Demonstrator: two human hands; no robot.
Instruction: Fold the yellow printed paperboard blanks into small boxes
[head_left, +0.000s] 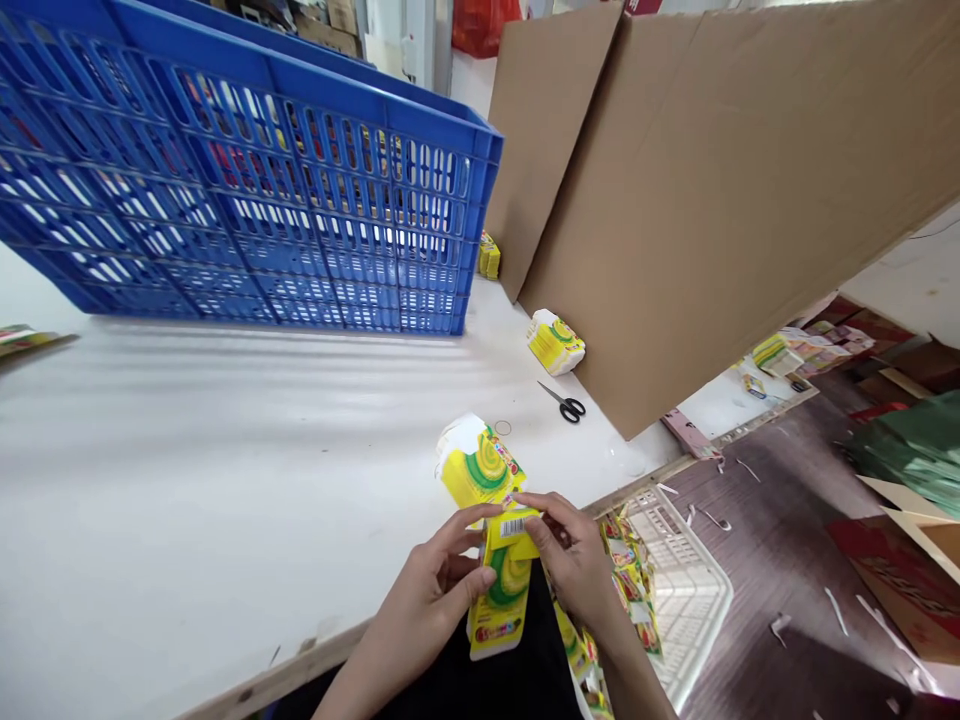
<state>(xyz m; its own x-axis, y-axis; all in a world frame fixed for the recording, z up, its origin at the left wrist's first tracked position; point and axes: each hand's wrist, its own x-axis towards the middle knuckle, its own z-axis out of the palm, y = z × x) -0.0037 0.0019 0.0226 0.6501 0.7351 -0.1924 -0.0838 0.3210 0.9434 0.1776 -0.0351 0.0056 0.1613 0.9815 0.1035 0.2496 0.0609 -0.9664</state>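
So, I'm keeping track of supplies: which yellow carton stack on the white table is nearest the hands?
The near stack, just beyond the held carton; the middle stack lies farther, past the scissors, the far stack near the blue crate.

Counter (pixel 225 450): crate (pixel 255 190) back left, cardboard panel (pixel 720 180) standing right of it, carton stack (pixel 489 256) between them. Second stack (pixel 556 343) at panel's foot, scissors (pixel 563 401) just in front. Thin ring (pixel 503 434) left of scissors, pile (pixel 480 465) nearer front edge. Held carton (pixel 506 590) before the pile, between left hand (pixel 431 585) and right hand (pixel 577 560). Basket (pixel 724 590) with packets (pixel 634 580) right of hands, beyond counter edge. Box (pixel 892 580) on floor (pixel 757 560), far right.
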